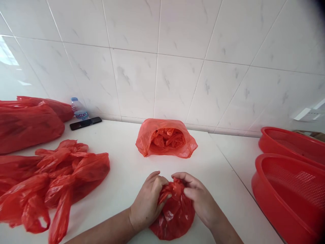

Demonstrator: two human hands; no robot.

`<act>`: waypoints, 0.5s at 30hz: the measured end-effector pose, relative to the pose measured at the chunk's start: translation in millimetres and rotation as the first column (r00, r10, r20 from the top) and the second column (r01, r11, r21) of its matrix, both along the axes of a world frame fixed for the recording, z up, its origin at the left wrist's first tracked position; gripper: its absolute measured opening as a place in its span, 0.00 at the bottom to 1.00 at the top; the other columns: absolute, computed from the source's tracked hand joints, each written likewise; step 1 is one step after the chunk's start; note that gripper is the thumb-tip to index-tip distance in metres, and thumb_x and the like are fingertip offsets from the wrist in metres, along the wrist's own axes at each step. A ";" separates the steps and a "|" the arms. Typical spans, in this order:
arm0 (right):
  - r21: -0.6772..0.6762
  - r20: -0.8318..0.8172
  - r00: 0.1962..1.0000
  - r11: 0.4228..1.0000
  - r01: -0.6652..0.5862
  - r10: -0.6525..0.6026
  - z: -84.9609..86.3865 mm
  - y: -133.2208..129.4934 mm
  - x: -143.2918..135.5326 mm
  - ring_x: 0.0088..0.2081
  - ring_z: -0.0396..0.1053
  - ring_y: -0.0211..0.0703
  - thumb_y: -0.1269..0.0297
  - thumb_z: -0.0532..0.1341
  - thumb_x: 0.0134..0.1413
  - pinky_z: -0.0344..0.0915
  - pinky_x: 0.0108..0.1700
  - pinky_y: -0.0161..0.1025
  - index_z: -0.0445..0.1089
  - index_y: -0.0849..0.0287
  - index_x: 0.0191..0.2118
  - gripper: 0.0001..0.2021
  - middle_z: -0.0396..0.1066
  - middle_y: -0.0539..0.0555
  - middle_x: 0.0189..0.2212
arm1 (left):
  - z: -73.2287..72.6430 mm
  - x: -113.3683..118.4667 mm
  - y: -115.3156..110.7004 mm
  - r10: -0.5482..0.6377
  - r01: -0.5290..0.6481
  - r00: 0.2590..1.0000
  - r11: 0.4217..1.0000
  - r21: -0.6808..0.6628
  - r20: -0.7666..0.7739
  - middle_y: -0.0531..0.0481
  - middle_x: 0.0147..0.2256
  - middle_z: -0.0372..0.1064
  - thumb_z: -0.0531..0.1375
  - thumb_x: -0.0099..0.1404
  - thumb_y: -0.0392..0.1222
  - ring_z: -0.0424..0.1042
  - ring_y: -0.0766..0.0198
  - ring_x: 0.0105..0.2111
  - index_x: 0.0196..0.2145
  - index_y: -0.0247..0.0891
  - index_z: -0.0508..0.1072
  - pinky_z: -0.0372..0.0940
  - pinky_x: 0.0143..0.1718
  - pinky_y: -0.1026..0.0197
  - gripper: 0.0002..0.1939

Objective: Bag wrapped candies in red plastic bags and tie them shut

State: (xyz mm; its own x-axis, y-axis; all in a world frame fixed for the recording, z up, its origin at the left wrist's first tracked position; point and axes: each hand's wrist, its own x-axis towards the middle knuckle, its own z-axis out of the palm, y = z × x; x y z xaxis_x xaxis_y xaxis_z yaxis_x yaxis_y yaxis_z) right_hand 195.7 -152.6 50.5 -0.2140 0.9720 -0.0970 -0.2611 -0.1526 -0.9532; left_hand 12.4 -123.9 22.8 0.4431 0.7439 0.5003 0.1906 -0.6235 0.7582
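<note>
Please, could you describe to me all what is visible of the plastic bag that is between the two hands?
The bag is red, thin and shiny, seemingly plastic, with many creases. Its lower part is rounded and bulges, so it seems to hold something, but the contents cannot be made out. The top is gathered into a narrow, bunched neck. It sits on the white surface, close to the person. The left hand grips the neck; the right hand touches it from the other side.

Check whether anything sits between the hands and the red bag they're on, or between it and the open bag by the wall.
Nothing visible does. The left hand and right hand touch the near bag; beyond their fingertips, only white tabletop shows up to the open bag.
</note>
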 end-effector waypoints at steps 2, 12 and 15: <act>-0.041 -0.111 0.993 0.998 0.042 -0.046 -0.7 1.7 5.3 0.30 0.65 0.37 0.66 0.60 0.48 0.61 0.35 0.35 0.71 0.59 0.36 0.08 0.69 0.51 0.30 | 6.2 -0.9 1.8 -0.024 0.024 1.000 1.000 -0.003 -0.015 0.47 0.35 0.71 0.55 0.63 0.39 0.68 0.58 0.37 0.39 0.42 0.73 0.42 0.60 0.48 0.09; 0.265 0.524 0.703 0.877 0.401 -0.481 -21.9 27.0 36.8 0.32 0.66 0.41 0.64 0.57 0.51 0.60 0.38 0.40 0.64 0.54 0.37 0.06 0.67 0.49 0.30 | 9.5 -8.6 5.5 0.060 -0.051 0.998 0.975 0.215 -0.036 0.45 0.48 0.71 0.56 0.63 0.41 0.65 0.52 0.50 0.52 0.50 0.70 0.28 0.61 0.46 0.19; 0.290 0.679 0.485 0.808 0.512 -0.551 -27.3 31.9 52.7 0.26 0.65 0.41 0.65 0.54 0.49 0.58 0.30 0.38 0.65 0.53 0.38 0.09 0.68 0.49 0.29 | 10.7 -7.1 0.5 0.010 0.008 0.998 0.962 0.275 -0.064 0.46 0.47 0.73 0.56 0.64 0.42 0.64 0.51 0.51 0.47 0.49 0.74 0.27 0.62 0.45 0.15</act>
State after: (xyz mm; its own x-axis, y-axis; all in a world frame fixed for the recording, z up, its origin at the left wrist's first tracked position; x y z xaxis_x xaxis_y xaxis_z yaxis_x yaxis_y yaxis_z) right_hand 248.4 -120.6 23.2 0.4631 0.8834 0.0713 0.4706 -0.1769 -0.8645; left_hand 5.3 -123.4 33.4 0.4802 0.5826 0.6557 0.2345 -0.8056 0.5440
